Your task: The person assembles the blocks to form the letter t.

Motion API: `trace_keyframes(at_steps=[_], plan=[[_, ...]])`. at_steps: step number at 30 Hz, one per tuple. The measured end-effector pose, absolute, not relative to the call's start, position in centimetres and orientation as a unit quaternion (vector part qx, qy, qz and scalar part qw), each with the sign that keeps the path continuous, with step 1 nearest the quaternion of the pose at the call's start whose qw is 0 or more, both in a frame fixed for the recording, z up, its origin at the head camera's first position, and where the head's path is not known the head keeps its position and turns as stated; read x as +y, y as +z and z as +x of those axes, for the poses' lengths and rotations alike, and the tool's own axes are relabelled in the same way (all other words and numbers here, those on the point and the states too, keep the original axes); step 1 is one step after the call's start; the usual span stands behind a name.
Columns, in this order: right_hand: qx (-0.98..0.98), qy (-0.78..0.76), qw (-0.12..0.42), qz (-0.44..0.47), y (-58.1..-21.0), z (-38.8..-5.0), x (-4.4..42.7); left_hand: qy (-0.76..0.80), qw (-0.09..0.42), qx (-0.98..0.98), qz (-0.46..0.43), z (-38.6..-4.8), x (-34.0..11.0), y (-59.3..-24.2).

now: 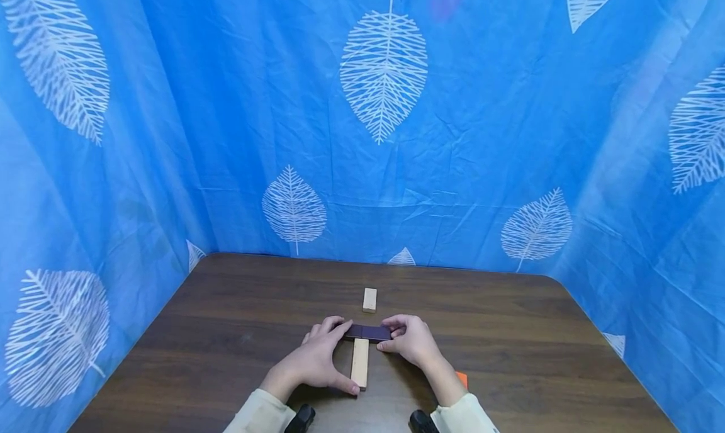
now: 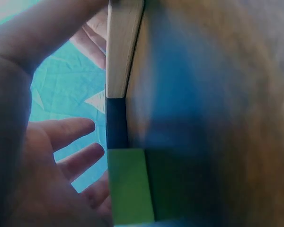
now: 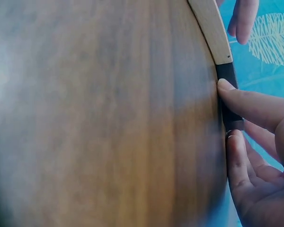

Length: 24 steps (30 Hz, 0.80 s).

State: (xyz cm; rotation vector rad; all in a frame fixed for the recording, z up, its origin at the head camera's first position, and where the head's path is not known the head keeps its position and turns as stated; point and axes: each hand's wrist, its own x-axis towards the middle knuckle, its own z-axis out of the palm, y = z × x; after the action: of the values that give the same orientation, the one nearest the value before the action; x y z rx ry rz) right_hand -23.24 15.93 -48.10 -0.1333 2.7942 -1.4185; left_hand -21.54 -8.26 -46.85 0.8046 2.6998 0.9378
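A dark purple block (image 1: 376,333) lies crosswise at the head of a long pale wooden block (image 1: 359,364), forming a T; a seam shows in the dark row. At its right end my right hand (image 1: 416,342) pinches it between thumb and fingers. My left hand (image 1: 317,357) is spread at the left, index fingertip at the dark row's left end and thumb by the pale block's near end. A green block (image 2: 130,187) shows in the left wrist view beside the dark block (image 2: 117,123); in the head view my left hand hides it.
A short pale wooden block (image 1: 369,299) lies farther back on the brown table (image 1: 255,282). An orange object (image 1: 462,379) is partly hidden behind my right forearm. A blue curtain (image 1: 453,137) with white leaves surrounds the table's back and sides.
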Motion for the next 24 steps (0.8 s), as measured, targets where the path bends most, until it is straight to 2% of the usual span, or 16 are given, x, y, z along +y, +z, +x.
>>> trace_keyframes(at_steps=[10, 24], plan=[[0.858, -0.513, 0.015, -0.023, -48.0, -23.3, 16.2, 0.357, 0.109, 0.891, 0.258, -22.2, -10.0, -45.9], [0.849, -0.529, -0.004, -0.001, -47.8, -22.6, 18.1, 0.406, 0.136, 0.864, 0.264, -22.8, -13.2, -44.8]])
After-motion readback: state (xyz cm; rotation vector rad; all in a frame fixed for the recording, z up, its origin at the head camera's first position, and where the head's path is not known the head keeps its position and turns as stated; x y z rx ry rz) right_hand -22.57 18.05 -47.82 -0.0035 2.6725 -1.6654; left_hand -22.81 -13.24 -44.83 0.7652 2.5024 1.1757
